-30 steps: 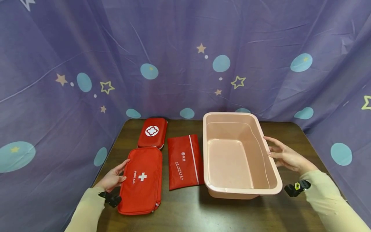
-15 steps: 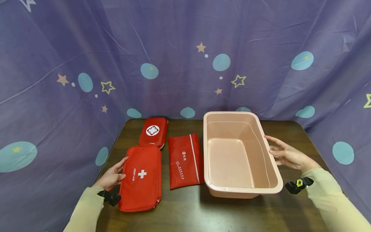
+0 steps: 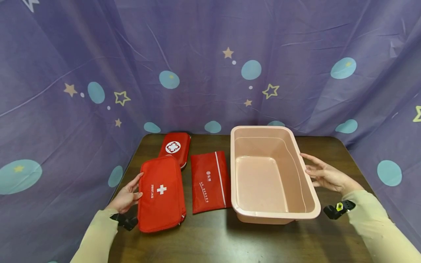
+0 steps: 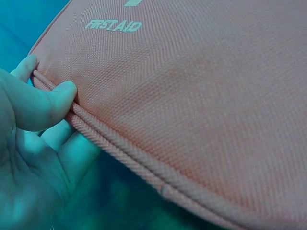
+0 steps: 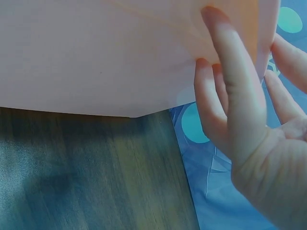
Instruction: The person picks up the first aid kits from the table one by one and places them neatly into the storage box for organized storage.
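Note:
My left hand pinches the left edge of a red first aid bag, marked with a white cross. In the left wrist view the thumb lies over the bag's piped edge, with other fingers beneath. The bag is tilted, and its far end covers part of a red hard case. On the right, a pink plastic basin has nothing inside. My right hand touches its right side by the rim, its fingers extended; in the right wrist view fingertips rest against the outer wall.
A flat red pouch with a white stripe lies between the bag and the basin. Everything stands on a dark wooden table. A purple curtain closes off the back and both sides.
The first aid bag has risen and shifted away from me in my left hand, turning slightly, and now covers more of the hard case. My right hand and the basin have barely moved.

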